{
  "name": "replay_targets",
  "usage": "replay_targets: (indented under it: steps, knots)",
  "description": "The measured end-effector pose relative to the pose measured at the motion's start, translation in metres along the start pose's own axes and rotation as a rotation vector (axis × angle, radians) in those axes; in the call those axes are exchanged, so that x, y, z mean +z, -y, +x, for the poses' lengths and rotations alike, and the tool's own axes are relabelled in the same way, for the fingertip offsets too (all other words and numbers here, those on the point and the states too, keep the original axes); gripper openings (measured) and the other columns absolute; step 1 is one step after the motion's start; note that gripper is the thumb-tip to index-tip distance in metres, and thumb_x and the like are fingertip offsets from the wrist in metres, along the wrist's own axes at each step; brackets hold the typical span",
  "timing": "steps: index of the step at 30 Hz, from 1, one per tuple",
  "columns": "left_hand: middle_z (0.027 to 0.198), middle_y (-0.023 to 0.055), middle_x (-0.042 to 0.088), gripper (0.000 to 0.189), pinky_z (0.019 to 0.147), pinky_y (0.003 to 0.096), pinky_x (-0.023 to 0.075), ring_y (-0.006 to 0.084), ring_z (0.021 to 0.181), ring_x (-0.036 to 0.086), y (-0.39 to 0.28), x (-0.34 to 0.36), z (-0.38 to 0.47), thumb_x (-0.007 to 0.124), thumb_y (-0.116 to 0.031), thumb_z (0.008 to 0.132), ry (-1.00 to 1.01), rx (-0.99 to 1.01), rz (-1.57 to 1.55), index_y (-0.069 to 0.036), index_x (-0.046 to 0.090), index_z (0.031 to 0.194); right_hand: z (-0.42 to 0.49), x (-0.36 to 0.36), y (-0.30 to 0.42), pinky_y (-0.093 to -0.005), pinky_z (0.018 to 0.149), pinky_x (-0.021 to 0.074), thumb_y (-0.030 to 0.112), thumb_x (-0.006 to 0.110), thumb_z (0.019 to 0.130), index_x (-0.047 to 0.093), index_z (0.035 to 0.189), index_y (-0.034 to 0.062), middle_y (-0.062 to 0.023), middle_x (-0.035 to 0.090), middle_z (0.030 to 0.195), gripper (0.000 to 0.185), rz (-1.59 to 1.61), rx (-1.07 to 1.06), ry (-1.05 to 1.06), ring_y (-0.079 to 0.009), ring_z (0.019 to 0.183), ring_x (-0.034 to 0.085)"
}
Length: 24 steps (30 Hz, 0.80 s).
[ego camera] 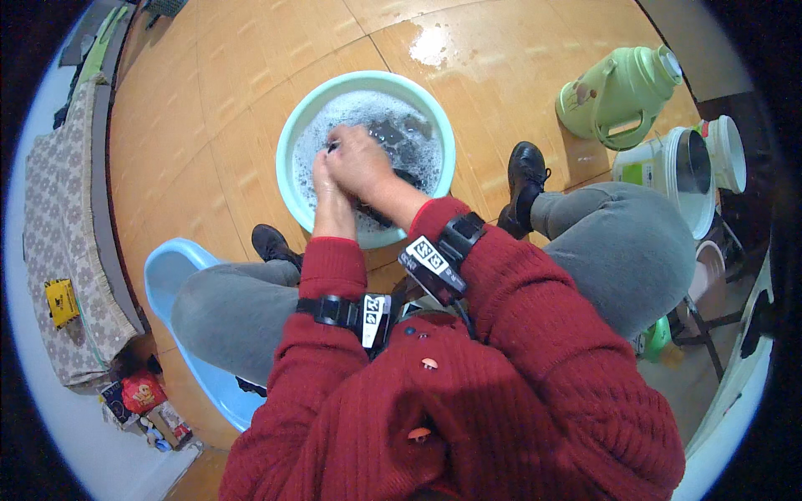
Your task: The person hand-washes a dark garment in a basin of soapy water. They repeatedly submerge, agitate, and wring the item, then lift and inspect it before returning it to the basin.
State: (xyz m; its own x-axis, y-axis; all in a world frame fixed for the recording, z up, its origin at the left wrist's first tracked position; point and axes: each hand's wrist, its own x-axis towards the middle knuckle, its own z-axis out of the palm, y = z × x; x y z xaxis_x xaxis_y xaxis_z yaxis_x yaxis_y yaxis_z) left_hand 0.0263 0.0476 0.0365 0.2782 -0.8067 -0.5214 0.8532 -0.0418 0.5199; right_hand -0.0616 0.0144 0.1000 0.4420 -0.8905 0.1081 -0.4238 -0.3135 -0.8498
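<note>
A round pale green plastic basin (447, 134) stands on the floor between my feet, holding foamy water with dark cloth (404, 141) partly under the suds. My left hand (326, 172) and my right hand (357, 156) are pressed together over the left half of the basin. A small bit of dark cloth shows between the fingers, and more dark cloth hangs below the wrists into the water. Both hands look wet. The right hand covers much of the left, whose fingers are partly hidden.
A light green thermos flask (608, 97) and white plastic buckets (664, 169) stand at the right. A blue plastic tub (182, 250) lies by my left leg. Water is spilled on the tiled floor (432, 47) beyond the basin. A flower-patterned cloth (69, 219) covers furniture at the left.
</note>
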Motion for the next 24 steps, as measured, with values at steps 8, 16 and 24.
replay_targets:
  steps: [8,16,24]
  knots:
    - [0.103,0.0109,0.059,0.029,0.084,0.0383,0.0446,0.0247,0.093,0.056,0.026,0.010,0.007,0.047,-0.026,0.083,-0.107,0.053,0.058,-0.005,0.056,0.102,0.028,-0.023,-0.029,-0.0473,0.071,0.0504,0.026,0.052,0.078,0.062,0.090,0.0076,-0.0217,0.056,0.098,0.024,-0.237,0.100,0.052,-0.0381,0.087,0.058]
    - [0.111,0.0127,0.057,0.051,0.094,0.0431,0.0386,0.0282,0.105,0.052,-0.012,0.009,-0.026,0.031,-0.043,0.091,0.355,0.062,-0.176,-0.003,0.050,0.117,-0.015,0.015,0.017,-0.0462,0.080,0.0480,0.024,0.054,0.077,0.066,0.087,0.0094,-0.0212,0.059,0.098,0.022,0.012,-0.175,0.099,-0.0384,0.090,0.058]
    - [0.090,0.0100,0.063,0.027,0.080,0.0385,0.0476,0.0244,0.085,0.060,0.020,0.020,0.001,0.055,-0.031,0.081,-0.120,-0.023,0.019,-0.007,0.062,0.092,0.032,-0.023,-0.029,-0.0465,0.069,0.0511,0.023,0.053,0.080,0.064,0.086,0.0048,-0.0199,0.060,0.087,0.022,-0.239,0.123,-0.025,-0.0381,0.085,0.060]
